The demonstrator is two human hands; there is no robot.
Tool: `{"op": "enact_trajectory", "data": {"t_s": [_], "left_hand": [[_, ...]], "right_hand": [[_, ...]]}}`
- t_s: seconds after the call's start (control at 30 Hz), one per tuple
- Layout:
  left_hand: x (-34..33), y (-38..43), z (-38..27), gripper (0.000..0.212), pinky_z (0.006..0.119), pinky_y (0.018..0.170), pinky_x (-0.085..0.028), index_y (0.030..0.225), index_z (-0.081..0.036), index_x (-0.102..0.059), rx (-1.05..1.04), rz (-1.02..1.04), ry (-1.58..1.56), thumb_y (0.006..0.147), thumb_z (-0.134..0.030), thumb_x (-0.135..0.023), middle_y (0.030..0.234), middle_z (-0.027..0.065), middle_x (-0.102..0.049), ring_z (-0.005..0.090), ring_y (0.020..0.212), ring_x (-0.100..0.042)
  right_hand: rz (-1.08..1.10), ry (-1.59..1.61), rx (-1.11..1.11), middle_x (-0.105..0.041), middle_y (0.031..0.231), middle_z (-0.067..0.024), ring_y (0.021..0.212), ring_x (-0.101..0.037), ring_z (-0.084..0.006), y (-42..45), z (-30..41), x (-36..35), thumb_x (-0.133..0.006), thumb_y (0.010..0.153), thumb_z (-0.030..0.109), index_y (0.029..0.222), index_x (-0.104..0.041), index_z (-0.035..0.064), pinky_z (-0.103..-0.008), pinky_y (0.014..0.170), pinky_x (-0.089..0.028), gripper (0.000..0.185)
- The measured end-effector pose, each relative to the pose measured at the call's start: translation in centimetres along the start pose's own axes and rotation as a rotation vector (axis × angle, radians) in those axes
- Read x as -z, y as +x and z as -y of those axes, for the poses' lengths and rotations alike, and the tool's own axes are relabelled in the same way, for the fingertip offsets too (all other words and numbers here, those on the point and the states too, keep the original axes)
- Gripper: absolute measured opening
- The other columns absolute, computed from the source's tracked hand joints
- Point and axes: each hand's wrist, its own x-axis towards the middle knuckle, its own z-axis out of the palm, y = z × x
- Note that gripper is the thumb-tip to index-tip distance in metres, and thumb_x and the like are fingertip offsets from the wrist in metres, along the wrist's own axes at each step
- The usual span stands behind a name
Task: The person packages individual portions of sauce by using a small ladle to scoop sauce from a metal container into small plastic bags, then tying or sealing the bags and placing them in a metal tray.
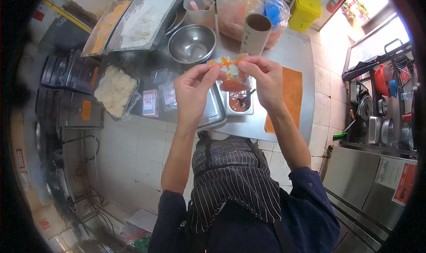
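Observation:
Between both hands hangs a small clear zip bag (235,84) with orange-red sauce pooled at its bottom and orange smears near the top. My left hand (194,86) pinches its upper left edge between thumb and fingers. At the upper right edge, my right hand (264,76) grips it the same way. Below the bag, on the steel table, stands a small metal container (239,111) of red sauce with a black-handled utensil (248,96) in it. A metal tray or lid (213,108) lies to its left, partly behind my left hand.
A steel bowl (192,44), a tub of white powder (146,20), a cardboard tube (255,33) and bulging plastic bags (233,12) crowd the far side. Packs of small bags (150,102) and a dough-like tray (116,91) sit left; an orange cloth (291,96) lies right.

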Motion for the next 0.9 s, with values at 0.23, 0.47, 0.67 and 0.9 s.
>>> {"op": "enact_trajectory", "data": {"t_s": [0.23,0.47,0.67,0.9], "left_hand": [[0.0,-0.7,0.1,0.014,0.024,0.074,-0.05,0.095,0.006,-0.065,-0.049,-0.03,0.001,0.084,-0.003,-0.064,0.087,0.0109,-0.067,0.0138,0.08,-0.065],[-0.4,-1.0,0.2,0.013,0.025,0.073,-0.05,0.094,0.006,-0.066,-0.113,-0.076,-0.048,0.082,0.0,-0.064,0.087,0.0117,-0.067,0.0143,0.079,-0.064],[0.6,-1.7,1.1,0.012,0.025,0.072,-0.049,0.092,0.005,-0.066,-0.143,-0.12,0.1,0.081,-0.001,-0.065,0.086,0.0102,-0.067,0.0133,0.078,-0.063],[4.0,-5.2,4.4,0.009,0.022,0.071,-0.046,0.09,0.005,-0.066,-0.062,-0.15,0.283,0.083,0.0,-0.063,0.086,0.0071,-0.066,0.0099,0.078,-0.059]], "right_hand": [[0.019,-0.022,0.038,-0.066,0.074,-0.0058,0.064,-0.057,-0.0063,-0.3,-0.2,0.2,-0.068,0.082,0.011,0.087,-0.067,-0.0027,-0.019,0.057,-0.044,0.015],[-0.037,-0.013,0.092,-0.065,0.073,-0.0054,0.066,-0.059,-0.0082,-0.5,-0.4,-0.6,-0.068,0.08,0.008,0.085,-0.067,-0.0027,-0.02,0.059,-0.045,0.012],[0.17,-0.088,0.033,-0.065,0.077,-0.0074,0.068,-0.061,-0.0111,-0.8,-1.3,-1.7,-0.071,0.076,0.004,0.086,-0.069,-0.0031,-0.0225,0.062,-0.049,0.012],[0.17,-0.014,-0.138,-0.065,0.076,-0.0099,0.066,-0.061,-0.0126,-3.5,-6.8,-2.1,-0.069,0.077,0.004,0.081,-0.069,-0.0037,-0.0237,0.06,-0.049,0.009]]}}
